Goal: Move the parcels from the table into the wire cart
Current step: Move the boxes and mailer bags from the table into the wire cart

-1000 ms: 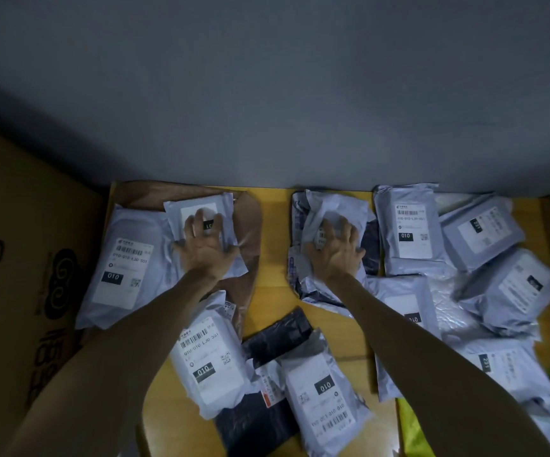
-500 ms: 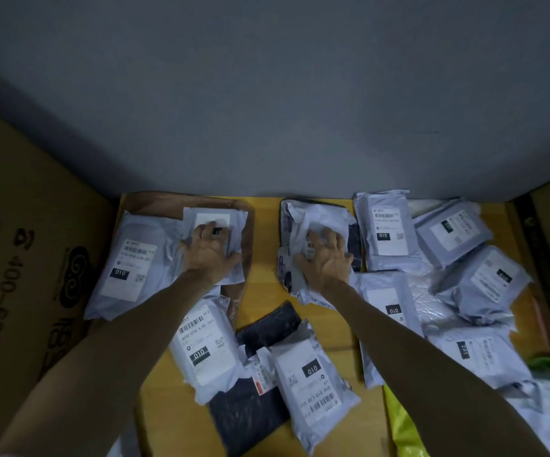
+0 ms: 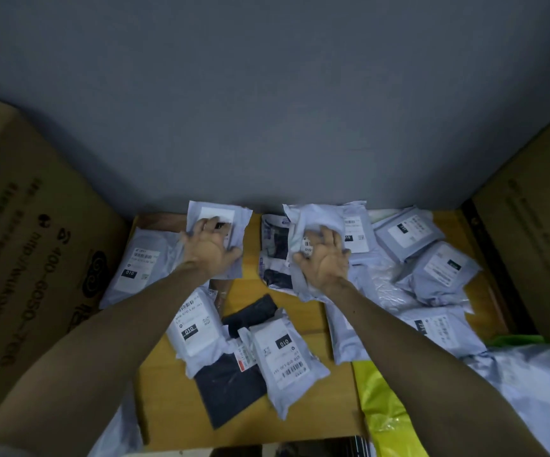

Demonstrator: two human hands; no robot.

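Grey parcels point(image 3: 239, 225) in both hands point(image 3: 209, 250)

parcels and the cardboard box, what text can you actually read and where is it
"010": far-left parcel
"010": near-left parcel
"010": near-middle parcel
"010": crumpled parcel gripped by the right hand
"400-6050-": left cardboard box, rest blurred
Small parcel in the left hand: label mostly covered, unreadable
Barcodes, small print, right-side labels: too blurred

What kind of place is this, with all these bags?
Probably a parcel sorting or storage room. Lots of labelled grey parcels with barcodes lie on the table, and big printed cardboard boxes stand on both sides of it.
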